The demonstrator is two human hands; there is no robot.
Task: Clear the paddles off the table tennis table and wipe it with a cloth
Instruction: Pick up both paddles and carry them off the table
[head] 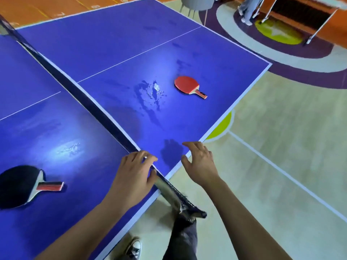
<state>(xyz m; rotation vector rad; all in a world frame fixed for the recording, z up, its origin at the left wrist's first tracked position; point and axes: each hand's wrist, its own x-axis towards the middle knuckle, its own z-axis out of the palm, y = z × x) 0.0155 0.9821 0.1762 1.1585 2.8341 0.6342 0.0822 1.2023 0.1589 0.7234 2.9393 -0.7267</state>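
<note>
A blue table tennis table (116, 42) fills the view, split by a dark net (78, 89). A red paddle (188, 85) lies flat on the right half, past a wet smear (150, 96). A black paddle (20, 185) with a red and black handle lies at the near left. My left hand (134, 173) hovers at the near end of the net, fingers loosely bent and holding nothing. Over the table's near corner, my right hand (200, 163) is empty, its fingers relaxed. No cloth is in view.
A second patch of droplets (69, 148) glints on the left half. The net post (180, 201) juts past the table's near side by my legs. A grey chair (195, 4) and a person's legs (247, 10) stand at the far right on the court floor.
</note>
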